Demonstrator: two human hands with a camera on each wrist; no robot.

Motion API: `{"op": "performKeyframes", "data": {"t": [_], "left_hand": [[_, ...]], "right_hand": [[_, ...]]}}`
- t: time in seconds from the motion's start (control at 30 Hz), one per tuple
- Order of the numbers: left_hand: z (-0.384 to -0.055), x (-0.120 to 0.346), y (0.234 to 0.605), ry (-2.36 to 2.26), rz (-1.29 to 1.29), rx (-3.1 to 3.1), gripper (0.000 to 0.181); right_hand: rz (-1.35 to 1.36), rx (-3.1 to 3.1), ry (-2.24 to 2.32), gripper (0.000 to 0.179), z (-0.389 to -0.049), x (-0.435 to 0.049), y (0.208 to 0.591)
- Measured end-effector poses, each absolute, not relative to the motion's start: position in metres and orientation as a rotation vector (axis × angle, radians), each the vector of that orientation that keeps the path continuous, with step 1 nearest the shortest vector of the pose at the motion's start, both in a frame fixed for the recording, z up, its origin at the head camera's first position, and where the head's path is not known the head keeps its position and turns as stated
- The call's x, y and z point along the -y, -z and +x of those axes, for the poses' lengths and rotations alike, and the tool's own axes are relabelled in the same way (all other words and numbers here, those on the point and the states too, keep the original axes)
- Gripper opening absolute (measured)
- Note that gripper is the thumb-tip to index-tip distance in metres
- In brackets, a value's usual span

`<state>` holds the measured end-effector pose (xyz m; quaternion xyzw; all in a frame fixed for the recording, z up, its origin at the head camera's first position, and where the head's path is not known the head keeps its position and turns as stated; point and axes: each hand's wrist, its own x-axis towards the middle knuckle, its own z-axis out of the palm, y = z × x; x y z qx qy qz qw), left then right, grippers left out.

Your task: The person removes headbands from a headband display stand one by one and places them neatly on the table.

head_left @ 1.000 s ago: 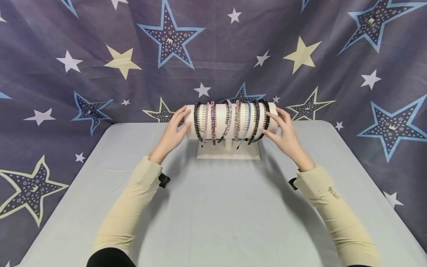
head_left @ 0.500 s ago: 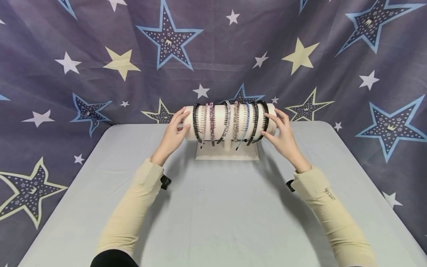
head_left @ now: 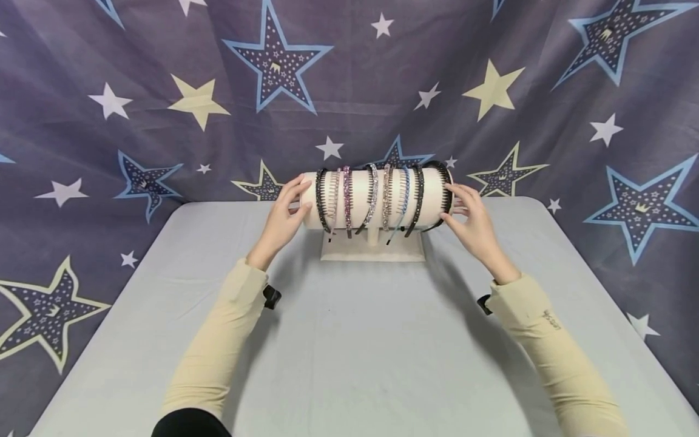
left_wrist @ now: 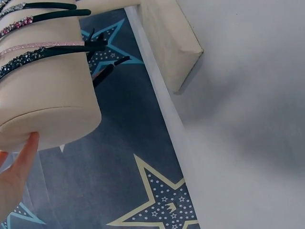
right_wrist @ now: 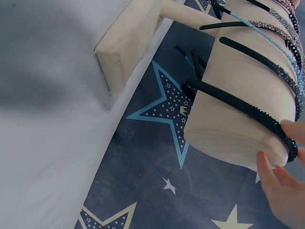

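Star-printed cloth (head_left: pixel 349 85) hangs behind a pale tabletop (head_left: pixel 349 340), on which a padded cream roll (head_left: pixel 360 194) lies level on a post above a flat base (head_left: pixel 377 254). Around the roll sit eight headbands, and the outermost black headband (right_wrist: pixel 233 101) is at its right end, close to the rim. The right hand (head_left: pixel 474 226) pinches that headband at the front, thumb and fingertips drawn close on the beaded stretch; the left hand (head_left: pixel 281 221) is fairly wide, fingertips and thumb against the roll's left end. The headband looks light and springy, stiff along its curve yet able to flex wider, so it probably grips the roll by its own tension. Its beading should give fingers some purchase, while the dark tips look smooth and may slip. Stones could come loose if scraped, and too wide a spread might snap the frame. Best hold is probably low on both arms, clear of the decoration. The roll seems soft-skinned and fairly light, so a bracing touch at its end makes sense.
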<state>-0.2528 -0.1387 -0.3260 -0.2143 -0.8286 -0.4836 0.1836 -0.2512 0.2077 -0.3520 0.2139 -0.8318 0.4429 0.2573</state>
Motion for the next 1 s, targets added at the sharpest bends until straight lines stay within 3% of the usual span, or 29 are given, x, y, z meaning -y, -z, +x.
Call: {"op": "performKeyframes", "data": {"t": [1.0], "left_hand": [[-0.251, 0.141, 0.326, 1.417, -0.605, 2.328, 0.038]], "right_hand": [[0.321, 2.256, -1.061, 0.055, -0.253, -0.226, 0.353]]}}
